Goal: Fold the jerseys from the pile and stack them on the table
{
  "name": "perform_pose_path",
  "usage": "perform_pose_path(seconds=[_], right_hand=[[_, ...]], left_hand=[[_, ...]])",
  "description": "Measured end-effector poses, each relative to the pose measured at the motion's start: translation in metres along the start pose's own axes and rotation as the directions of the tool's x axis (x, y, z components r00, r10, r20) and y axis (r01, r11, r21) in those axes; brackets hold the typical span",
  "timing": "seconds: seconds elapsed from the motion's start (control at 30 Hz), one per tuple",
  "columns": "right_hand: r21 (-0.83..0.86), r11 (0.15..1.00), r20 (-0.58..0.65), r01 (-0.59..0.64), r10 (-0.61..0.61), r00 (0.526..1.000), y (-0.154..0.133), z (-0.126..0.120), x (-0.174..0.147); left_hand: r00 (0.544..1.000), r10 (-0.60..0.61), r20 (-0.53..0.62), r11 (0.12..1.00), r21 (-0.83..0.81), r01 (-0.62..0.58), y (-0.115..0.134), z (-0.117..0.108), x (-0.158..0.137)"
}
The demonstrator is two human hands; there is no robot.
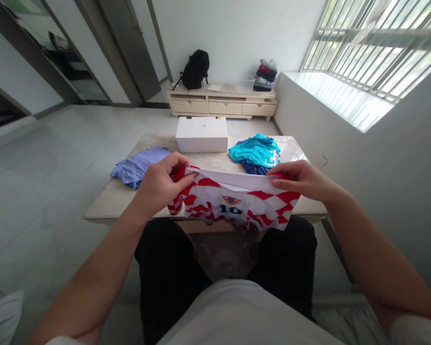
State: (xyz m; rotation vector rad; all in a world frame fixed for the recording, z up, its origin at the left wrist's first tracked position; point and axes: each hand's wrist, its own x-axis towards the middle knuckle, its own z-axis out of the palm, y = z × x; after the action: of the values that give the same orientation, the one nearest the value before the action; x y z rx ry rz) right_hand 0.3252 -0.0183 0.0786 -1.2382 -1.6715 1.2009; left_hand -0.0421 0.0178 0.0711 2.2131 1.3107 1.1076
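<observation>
A red-and-white checkered jersey [233,199] with a dark number 10 and a small crest hangs stretched between my two hands, over the near edge of the table. My left hand [163,182] pinches its upper left corner between thumb and fingers. At the upper right corner, my right hand [301,179] grips the fabric the same way. The top edge is held nearly level, and the lower part sags in folds above my knees. Behind my left hand lies a pile of lavender clothing [140,163]. A heap of turquoise clothing [255,149] with dark blue fabric under it lies beyond my right hand.
On the far side of the low table [107,203] sits a white box [201,134]. Past it, a long drawer cabinet [224,103] against the wall bears a black backpack [196,69] and a stack of folded clothes [266,75]. A barred window [373,43] is at the right.
</observation>
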Motion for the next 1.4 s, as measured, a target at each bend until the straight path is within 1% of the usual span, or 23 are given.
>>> perform_pose_path(seconds=[0.1, 0.17, 0.2, 0.27, 0.33, 0.4, 0.47, 0.5, 0.57, 0.67, 0.73, 0.8, 0.83, 0.9, 1.0, 1.07, 1.13, 1.2, 1.27, 1.3, 1.33, 1.37, 1.4], right_hand=[[-0.024, 1.0, 0.05, -0.002, 0.003, 0.999, 0.004, -0.004, -0.001], [-0.124, 0.992, 0.039, 0.027, -0.022, 0.999, 0.006, -0.005, -0.003], [-0.194, 0.98, -0.005, 0.038, -0.04, 0.999, 0.006, -0.004, -0.005], [-0.318, 0.947, -0.159, 0.034, -0.089, 0.983, 0.005, 0.004, -0.01], [-0.333, 0.943, -0.333, 0.001, -0.119, 0.935, 0.003, 0.023, -0.016], [-0.234, 0.972, -0.456, -0.015, -0.096, 0.885, 0.002, 0.049, -0.02], [-0.095, 0.995, -0.514, 0.005, -0.053, 0.856, 0.003, 0.079, -0.022], [-0.025, 0.999, -0.514, 0.022, -0.031, 0.857, 0.005, 0.093, -0.021], [0.103, 0.994, -0.474, 0.046, 0.008, 0.88, 0.008, 0.114, -0.019], [0.258, 0.966, -0.363, 0.022, 0.076, 0.929, 0.013, 0.128, -0.017], [0.339, 0.94, -0.281, -0.022, 0.124, 0.952, 0.015, 0.129, -0.019], [0.349, 0.936, -0.217, -0.049, 0.131, 0.967, 0.014, 0.126, -0.023], [0.306, 0.951, -0.204, -0.045, 0.112, 0.972, 0.013, 0.125, -0.026], [0.147, 0.989, -0.189, -0.02, 0.048, 0.981, 0.009, 0.124, -0.033], [-0.062, 0.998, -0.123, 0.015, -0.023, 0.992, 0.003, 0.124, -0.041], [-0.091, 0.995, -0.076, 0.031, -0.038, 0.996, 0.003, 0.121, -0.044], [-0.052, 0.998, -0.044, 0.028, -0.03, 0.999, 0.006, 0.115, -0.045], [-0.001, 1.0, -0.093, 0.004, -0.004, 0.996, 0.013, 0.106, -0.044], [-0.015, 1.0, -0.254, 0.016, -0.019, 0.967, 0.022, 0.095, -0.041], [-0.042, 0.998, -0.324, 0.047, -0.058, 0.944, 0.026, 0.091, -0.04], [-0.069, 0.993, -0.346, 0.091, -0.109, 0.932, 0.029, 0.087, -0.038], [-0.081, 0.987, -0.314, 0.141, -0.16, 0.936, 0.032, 0.085, -0.036], [-0.069, 0.98, -0.238, 0.189, -0.2, 0.95, 0.034, 0.085, -0.033]], left_hand=[[0.994, -0.095, 0.054, 0.987, -0.127, 0.101, -0.005, 0.003, 0.003], [0.984, -0.152, 0.096, 0.97, -0.179, 0.167, -0.008, 0.004, 0.005], [0.978, -0.171, 0.123, 0.965, -0.179, 0.191, -0.008, 0.003, 0.005], [0.965, -0.186, 0.183, 0.966, -0.146, 0.213, -0.006, 0.003, 0.006], [0.955, -0.174, 0.239, 0.968, -0.134, 0.21, 0.003, 0.007, 0.003], [0.949, -0.151, 0.275, 0.96, -0.188, 0.207, 0.017, 0.018, -0.004], [0.95, -0.127, 0.285, 0.945, -0.257, 0.203, 0.033, 0.037, -0.013], [0.952, -0.112, 0.283, 0.941, -0.278, 0.193, 0.041, 0.047, -0.017], [0.958, -0.068, 0.279, 0.946, -0.286, 0.151, 0.052, 0.067, -0.025], [0.958, 0.005, 0.288, 0.972, -0.226, 0.063, 0.057, 0.084, -0.03], [0.955, 0.042, 0.294, 0.988, -0.157, 0.005, 0.057, 0.087, -0.032], [0.949, 0.071, 0.308, 0.995, -0.082, -0.048, 0.056, 0.087, -0.032], [0.944, 0.083, 0.318, 0.996, -0.045, -0.073, 0.056, 0.087, -0.032], [0.931, 0.101, 0.35, 0.993, 0.021, -0.116, 0.054, 0.087, -0.032], [0.902, 0.104, 0.419, 0.988, 0.06, -0.141, 0.05, 0.087, -0.032], [0.884, 0.101, 0.456, 0.99, 0.044, -0.136, 0.047, 0.086, -0.031], [0.87, 0.101, 0.482, 0.993, 0.009, -0.12, 0.045, 0.081, -0.03], [0.863, 0.102, 0.495, 0.995, -0.043, -0.092, 0.044, 0.073, -0.028], [0.86, 0.124, 0.494, 0.991, -0.112, -0.079, 0.045, 0.062, -0.025], [0.858, 0.147, 0.492, 0.985, -0.149, -0.084, 0.046, 0.056, -0.023], [0.854, 0.174, 0.491, 0.978, -0.186, -0.093, 0.047, 0.051, -0.021], [0.848, 0.201, 0.49, 0.97, -0.219, -0.103, 0.049, 0.046, -0.019], [0.843, 0.223, 0.489, 0.963, -0.248, -0.11, 0.051, 0.041, -0.017]])
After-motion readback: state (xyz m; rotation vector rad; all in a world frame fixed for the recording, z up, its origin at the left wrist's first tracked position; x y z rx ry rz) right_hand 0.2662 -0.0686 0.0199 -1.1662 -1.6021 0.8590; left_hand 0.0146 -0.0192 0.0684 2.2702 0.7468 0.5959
